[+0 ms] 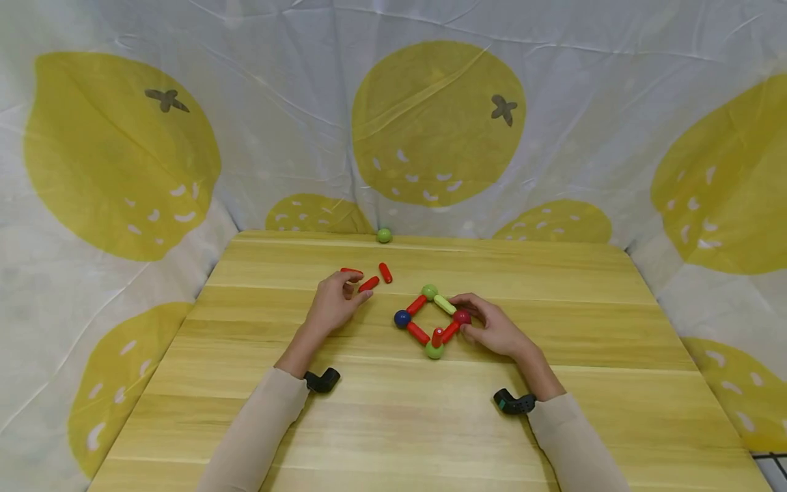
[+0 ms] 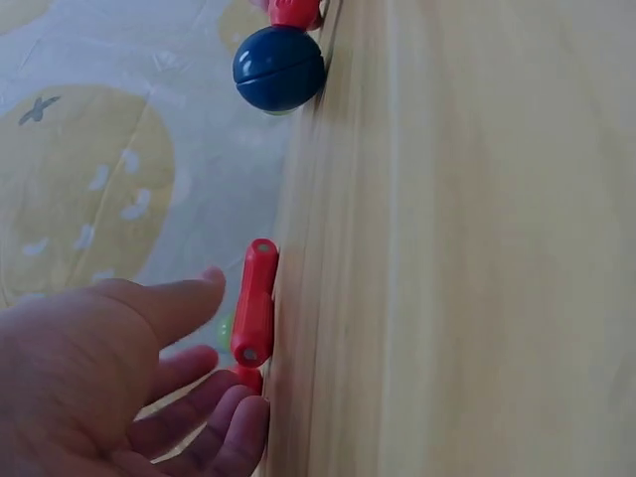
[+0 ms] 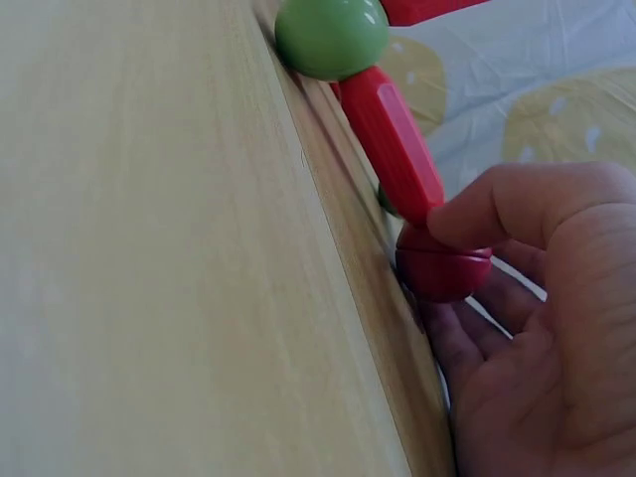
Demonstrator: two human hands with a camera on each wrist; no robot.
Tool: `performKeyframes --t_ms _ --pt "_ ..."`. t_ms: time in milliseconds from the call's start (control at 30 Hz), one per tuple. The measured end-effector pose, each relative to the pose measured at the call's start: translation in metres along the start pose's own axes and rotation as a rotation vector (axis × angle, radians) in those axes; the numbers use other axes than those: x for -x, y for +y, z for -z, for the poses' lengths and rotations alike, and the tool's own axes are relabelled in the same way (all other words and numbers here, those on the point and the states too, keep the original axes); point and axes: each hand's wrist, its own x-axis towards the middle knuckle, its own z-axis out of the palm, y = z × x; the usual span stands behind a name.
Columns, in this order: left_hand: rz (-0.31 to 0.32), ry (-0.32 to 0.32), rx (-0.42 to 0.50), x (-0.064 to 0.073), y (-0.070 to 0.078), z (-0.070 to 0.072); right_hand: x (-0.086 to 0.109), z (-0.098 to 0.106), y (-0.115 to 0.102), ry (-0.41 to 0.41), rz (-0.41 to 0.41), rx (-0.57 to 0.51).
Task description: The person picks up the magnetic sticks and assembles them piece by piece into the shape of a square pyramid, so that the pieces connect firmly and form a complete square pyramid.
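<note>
A diamond of magnetic balls and rods lies mid-table. Its corners are a far green ball [image 1: 429, 292], a blue ball [image 1: 402, 318], a near green ball [image 1: 434, 350] and a red ball [image 1: 462, 318]. Red rods [image 1: 419, 333] form three sides and a pale green rod [image 1: 445, 305] the fourth. Another red rod [image 1: 438, 336] sticks up from the near green ball. My right hand [image 1: 496, 329] holds the red ball between thumb and fingers. Beside the loose red rods [image 1: 369, 284], my left hand [image 1: 332, 301] reaches with thumb and fingers apart; its fingertips overlap the leftmost rod [image 1: 352, 271].
A spare green ball [image 1: 384, 236] sits at the table's back edge, against the lemon-print cloth [image 1: 436, 123]. One more loose red rod [image 1: 385, 272] lies right of the left hand. The wooden table [image 1: 393, 424] extends toward me between both forearms.
</note>
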Motion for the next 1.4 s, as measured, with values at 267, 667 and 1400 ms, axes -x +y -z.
performKeyframes --t_ms 267,667,1400 --pt "0.031 -0.008 -0.071 -0.006 -0.001 -0.005 0.002 -0.008 -0.009 -0.037 -0.018 0.160" --pt "-0.039 -0.241 0.082 0.002 0.007 -0.013 -0.003 -0.030 -0.025 0.051 -0.112 0.325" --pt "-0.217 -0.465 0.352 0.026 0.018 -0.029 0.003 -0.015 -0.023 0.022 -0.014 0.091"
